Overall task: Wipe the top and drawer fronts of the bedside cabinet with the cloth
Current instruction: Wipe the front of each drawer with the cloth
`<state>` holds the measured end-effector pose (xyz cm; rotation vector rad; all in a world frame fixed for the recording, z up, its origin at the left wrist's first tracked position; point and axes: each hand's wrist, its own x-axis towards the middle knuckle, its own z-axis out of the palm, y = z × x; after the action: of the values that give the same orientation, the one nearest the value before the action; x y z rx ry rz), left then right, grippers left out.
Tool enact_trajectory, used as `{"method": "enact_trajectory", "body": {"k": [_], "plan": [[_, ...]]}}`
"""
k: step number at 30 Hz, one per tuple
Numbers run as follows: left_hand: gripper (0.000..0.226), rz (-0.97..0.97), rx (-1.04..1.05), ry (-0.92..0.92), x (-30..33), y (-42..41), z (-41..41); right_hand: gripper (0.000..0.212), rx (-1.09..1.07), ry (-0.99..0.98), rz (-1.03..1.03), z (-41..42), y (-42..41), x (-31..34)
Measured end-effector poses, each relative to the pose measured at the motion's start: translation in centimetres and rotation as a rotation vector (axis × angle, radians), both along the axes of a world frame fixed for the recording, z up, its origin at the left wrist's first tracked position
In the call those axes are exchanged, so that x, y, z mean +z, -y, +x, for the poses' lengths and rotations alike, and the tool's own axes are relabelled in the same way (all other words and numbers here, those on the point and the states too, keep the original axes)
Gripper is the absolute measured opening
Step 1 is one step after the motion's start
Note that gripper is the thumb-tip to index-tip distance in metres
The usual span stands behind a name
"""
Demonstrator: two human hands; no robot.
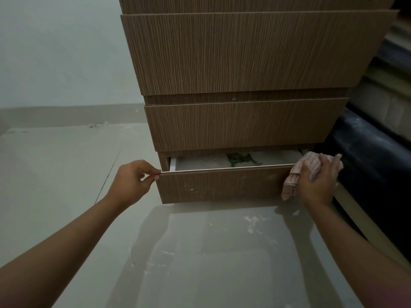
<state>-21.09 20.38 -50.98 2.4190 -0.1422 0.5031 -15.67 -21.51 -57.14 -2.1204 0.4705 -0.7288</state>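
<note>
Two bare hands work at the lowest drawer of a tall wood-grain bedside cabinet (240, 52), seen from a head camera looking down toward a pale glossy floor (66, 174). Only the bottom drawer (222, 185) is pulled partly open, showing a white inner rim and something pale with a green patch inside; the drawers above sit closed. At the drawer front's upper left corner, the left hand (131, 182) pinches the top edge between thumb and fingertips. On the front's right end, the right hand (318, 183) lies with fingers spread over a bunched white cloth (307, 172) with red stripes, pressing it against the upper right corner. White specks dot the drawer front near its middle and the floor just below. Several risks seem likely: pressing hard with the cloth could slide the drawer shut and trap the left fingertips against the cabinet frame; a loose tail of cloth hanging below the right hand might catch in the gap beside the drawer; wiping only the right end would leave the middle specks behind.
</note>
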Motion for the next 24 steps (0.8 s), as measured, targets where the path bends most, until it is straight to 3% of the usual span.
{"method": "enact_trajectory", "body": {"k": [7,20,24], "plan": [[0.014,0.013,-0.028,0.026,-0.1,0.3,-0.1,0.061,-0.109,-0.017,0.315,1.2,-2.8,0.1],[0.012,-0.017,0.015,0.076,-0.9,0.9,0.0,0.061,-0.127,0.079,0.341,1.6,-2.6,-2.7],[0.012,-0.038,0.021,0.069,-1.0,0.9,0.1,0.059,-0.154,0.004,0.474,1.0,-3.0,-3.6]]}}
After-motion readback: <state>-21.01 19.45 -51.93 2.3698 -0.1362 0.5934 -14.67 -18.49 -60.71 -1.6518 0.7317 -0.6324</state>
